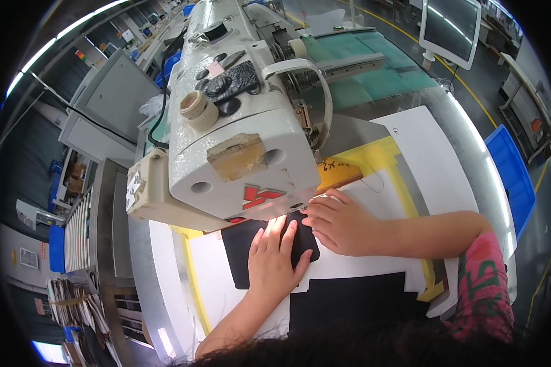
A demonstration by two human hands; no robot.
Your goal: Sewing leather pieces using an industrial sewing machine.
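A black flat piece with rounded corners (237, 260) lies on a white sheet (373, 264) below the head of a white sewing machine (239, 165). My left hand (272, 257) rests flat on this piece, fingers apart, the fingertips close under the machine head. At the piece's upper right edge is my right hand (346, 226). Its fingers are bent and drawn together, and what lies between the fingertips is hidden. The machine head covers the needle area. Nearer to me lies a second black piece (355, 300) with stepped corners.
Yellow tape (404, 183) borders the white sheet. An orange-yellow piece with handwriting (340, 174) lies beyond my right hand. A blue bin (511, 180) and a monitor (450, 27) stand to the right. At lower left are stacked sheets (79, 306).
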